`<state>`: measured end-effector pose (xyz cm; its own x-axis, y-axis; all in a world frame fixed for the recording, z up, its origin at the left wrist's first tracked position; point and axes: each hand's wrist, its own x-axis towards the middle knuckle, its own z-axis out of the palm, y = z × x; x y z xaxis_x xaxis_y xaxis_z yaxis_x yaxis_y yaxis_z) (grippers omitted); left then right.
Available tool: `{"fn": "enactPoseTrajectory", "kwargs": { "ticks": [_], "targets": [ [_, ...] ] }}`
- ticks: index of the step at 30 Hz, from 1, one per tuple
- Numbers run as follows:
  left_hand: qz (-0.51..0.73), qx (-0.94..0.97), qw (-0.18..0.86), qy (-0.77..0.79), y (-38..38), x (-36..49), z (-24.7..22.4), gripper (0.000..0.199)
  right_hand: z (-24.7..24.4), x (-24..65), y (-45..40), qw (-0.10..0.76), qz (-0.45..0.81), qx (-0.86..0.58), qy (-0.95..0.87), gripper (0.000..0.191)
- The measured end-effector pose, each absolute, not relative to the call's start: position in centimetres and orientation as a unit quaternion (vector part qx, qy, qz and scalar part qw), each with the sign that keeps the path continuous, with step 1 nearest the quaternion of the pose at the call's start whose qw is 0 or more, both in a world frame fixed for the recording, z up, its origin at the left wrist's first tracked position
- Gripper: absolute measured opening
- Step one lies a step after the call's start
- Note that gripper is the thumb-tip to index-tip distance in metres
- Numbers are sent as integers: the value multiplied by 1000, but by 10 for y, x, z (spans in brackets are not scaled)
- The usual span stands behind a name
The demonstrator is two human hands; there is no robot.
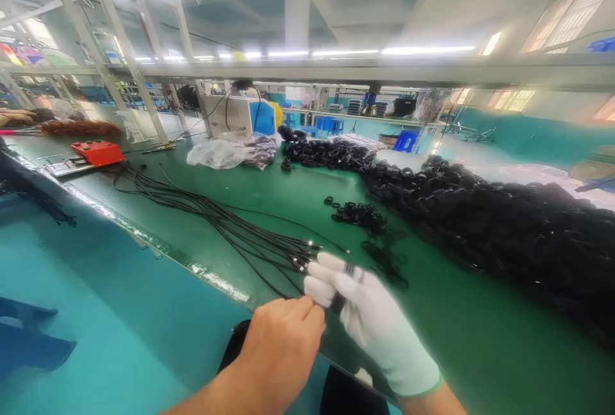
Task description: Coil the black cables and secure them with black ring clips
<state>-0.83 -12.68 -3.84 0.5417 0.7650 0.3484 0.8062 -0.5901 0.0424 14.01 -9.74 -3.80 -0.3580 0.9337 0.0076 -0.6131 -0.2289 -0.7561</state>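
Near the table's front edge, my bare left hand (pixel 284 344) is closed, its fingertips touching my right hand's fingers; what it holds is hidden. My right hand (pixel 362 312) wears a white glove with dark bands around its fingers. Its fingers are bent together beside the connector ends, and the grip itself is too small to make out. A bundle of thin black cables (pixel 211 207) runs from the left along the green table to both hands, with small metal-tipped plugs at its near end. Beyond my right hand lies a small pile of black rings (pixel 360 215).
A long heap of black coiled cables (pixel 480 210) covers the table's right side. At the left sits a red device (pixel 98 152). Toward the back are a clear plastic bag (pixel 218 152) and a white-and-blue machine (pixel 240 115). Metal frame posts rise at left.
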Motion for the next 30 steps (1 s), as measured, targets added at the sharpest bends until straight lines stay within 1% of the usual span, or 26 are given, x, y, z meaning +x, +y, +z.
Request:
{"fn": "enactPoseTrajectory", "kwargs": {
  "ticks": [3,6,8,11,14,17,19,21,24,25,27,29,30],
  "targets": [
    [-168,-925,111,-323,-106,-18,-22,18,-45,141,-99,456,775,-251,-358,17],
    [-151,-956,98,-231,-84,-27,-4,23,-49,143,-98,402,804,-187,-396,10],
    [-145,-963,77,-213,-73,-29,2,28,-52,143,-96,393,819,-144,-392,14],
    [-138,-965,47,-216,-64,-29,2,27,-60,143,-96,370,847,-112,-364,22],
    [-126,-969,4,-211,-59,-26,-1,16,-68,143,-95,345,862,-112,-355,29],
    [-119,-972,-48,-198,-53,-23,0,6,-71,144,-94,323,863,-130,-368,31],
    [-131,-972,-69,-183,-49,-24,5,4,-72,145,-94,313,866,-144,-363,31],
    [-179,-965,-48,-184,-48,-26,12,7,-73,146,-92,313,871,-157,-344,32],
    [-258,-937,45,-231,-52,-30,22,16,-74,147,-90,321,879,-167,-311,34],
    [-252,-935,70,-239,-55,-29,24,18,-75,147,-90,329,879,-166,-303,33],
    [-187,-951,96,-228,-59,-26,25,18,-75,146,-89,340,877,-166,-296,31],
    [-106,-967,76,-218,-59,-20,24,18,-76,145,-89,335,877,-165,-302,32],
    [-80,-970,40,-227,-56,-19,23,19,-76,144,-89,328,879,-163,-306,33]
  ]
}}
